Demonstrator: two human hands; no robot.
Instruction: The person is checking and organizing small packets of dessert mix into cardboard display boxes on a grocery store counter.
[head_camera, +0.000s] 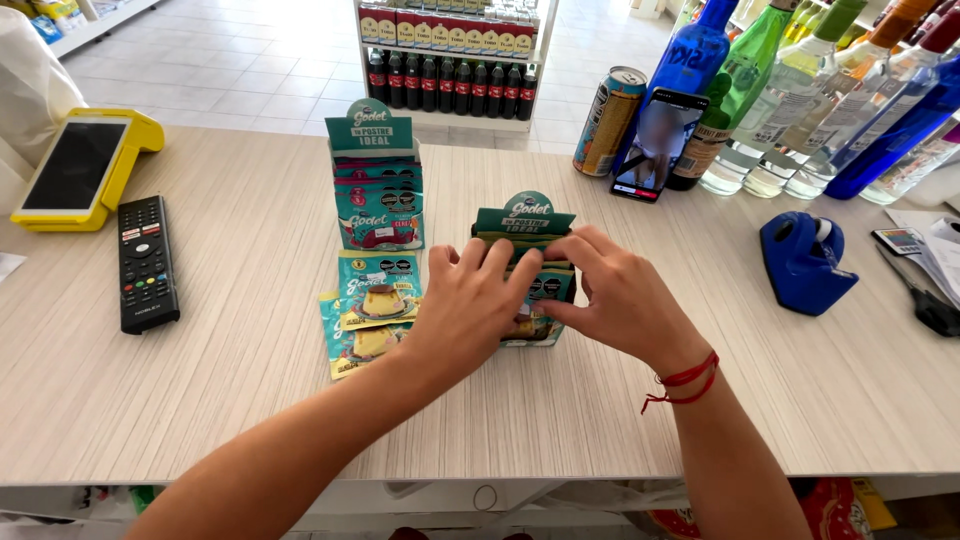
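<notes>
Both hands are down on the small green cardboard display box of dessert sachets (528, 262) near the middle of the pale wood-grain counter (250, 390), and they cover most of its front. The left hand (470, 305) lies across the box's left side with fingers spread and bent over the packets; the right hand (622, 295), a red string bracelet (688, 380) at its wrist, curls in from the right with its fingertips tucked against the packets, though whether they actually pinch one is hidden behind the left hand. Just left of the box, 2 loose teal sachets with a flan picture (368, 312) lie flat and overlapping, touching the left wrist's side. Behind them stands a second, taller teal display box of the same sachets (378, 190), upright and apart from the hands. Further left, a black remote control (146, 262) lies beside a yellow-framed payment terminal (85, 170). On the right, a blue tape dispenser (803, 262) sits well clear of the right hand, with scissors and papers at the edge. At the back right, a drinks can (610, 120), a propped black phone (658, 145) and a row of blue, green and clear glass bottles (800, 90) line the counter.
</notes>
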